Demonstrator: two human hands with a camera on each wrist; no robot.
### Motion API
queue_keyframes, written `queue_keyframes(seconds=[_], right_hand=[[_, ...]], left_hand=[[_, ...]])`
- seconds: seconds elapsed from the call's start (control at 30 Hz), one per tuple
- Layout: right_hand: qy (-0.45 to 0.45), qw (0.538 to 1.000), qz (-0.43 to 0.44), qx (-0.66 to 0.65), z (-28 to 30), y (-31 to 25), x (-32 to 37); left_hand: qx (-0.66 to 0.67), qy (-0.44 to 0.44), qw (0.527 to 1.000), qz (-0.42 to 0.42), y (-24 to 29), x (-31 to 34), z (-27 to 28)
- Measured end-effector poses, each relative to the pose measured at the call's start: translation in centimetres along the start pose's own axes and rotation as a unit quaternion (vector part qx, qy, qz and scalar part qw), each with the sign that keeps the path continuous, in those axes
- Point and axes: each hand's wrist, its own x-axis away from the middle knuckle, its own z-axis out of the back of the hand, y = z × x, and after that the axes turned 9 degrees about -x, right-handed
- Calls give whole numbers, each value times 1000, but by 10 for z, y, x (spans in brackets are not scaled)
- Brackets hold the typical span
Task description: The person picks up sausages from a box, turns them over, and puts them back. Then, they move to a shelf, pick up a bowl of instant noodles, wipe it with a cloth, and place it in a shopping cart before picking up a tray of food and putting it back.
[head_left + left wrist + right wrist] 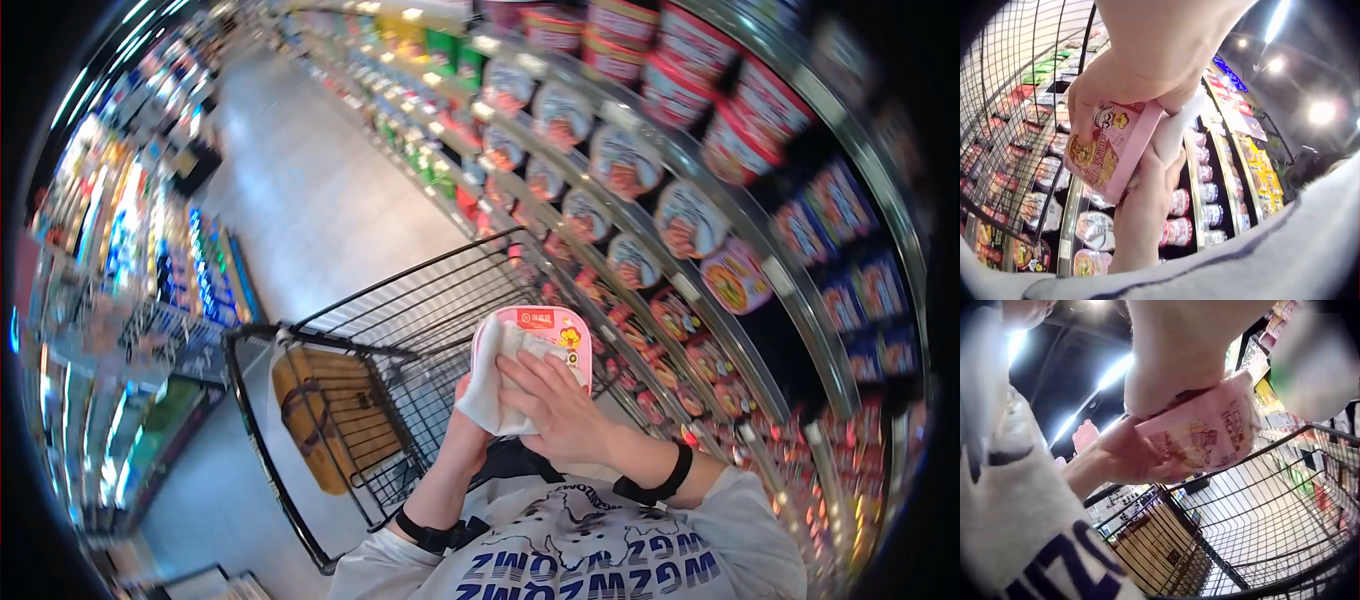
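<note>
My left hand (464, 428) grips a pink instant food tub (545, 318) with rounded corners, in front of my chest. In the left wrist view the tub (1102, 150) shows its printed side with a cartoon figure and a picture of food. A white cloth (483, 385) lies over much of the lid. My right hand (542, 395) presses the cloth against the lid with extended fingers. From the right wrist view, the fingers of my left hand (1119, 453) reach along the tub's side and underside.
A black wire shopping cart (345, 300) stands ahead to the left, with a brown bag or box (310, 425) at its near end. On the right, shelves (620, 100) hold packaged tubs and bowls. A pale-floored aisle (290, 160) runs ahead, with more shelving on its left.
</note>
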Motion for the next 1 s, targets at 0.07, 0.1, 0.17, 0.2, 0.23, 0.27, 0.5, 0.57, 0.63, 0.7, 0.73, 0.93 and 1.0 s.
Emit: queue_keyframes(seconds=[0.07,0.1,0.17,0.2,0.23,0.27,0.5,0.57,0.63,0.7,0.73,0.93,1.0], right_hand=[[-9,994,-110,8,32,-11,25],[15,988,-145,42,46,-14,40],[101,972,-190,91,66,-14,77],[165,953,-217,135,73,-16,98],[185,938,-242,167,80,-22,118],[203,928,-257,179,81,-27,138],[135,922,-304,196,70,-91,271],[161,913,-325,186,71,-108,313],[233,863,-396,211,70,-123,351],[315,793,-461,242,71,-138,387],[328,777,-471,259,67,-146,400],[310,736,-528,290,35,-204,459],[334,716,-546,279,23,-220,468]], left_hand=[[-57,-106,992,25,-5,8,-32],[-114,-138,984,20,-12,15,-49],[-137,-181,973,37,-36,18,-72],[-145,-201,968,45,-49,18,-82],[-162,-227,960,31,-60,20,-92],[-173,-251,952,36,-70,25,-102],[-129,-287,944,97,-131,43,-181],[-179,-332,920,107,-144,63,-207],[-236,-370,890,122,-164,86,-234],[-292,-391,862,136,-186,113,-259],[-295,-417,849,134,-197,121,-268],[-295,-508,785,196,-265,170,-312],[-354,-509,750,230,-295,162,-310]])
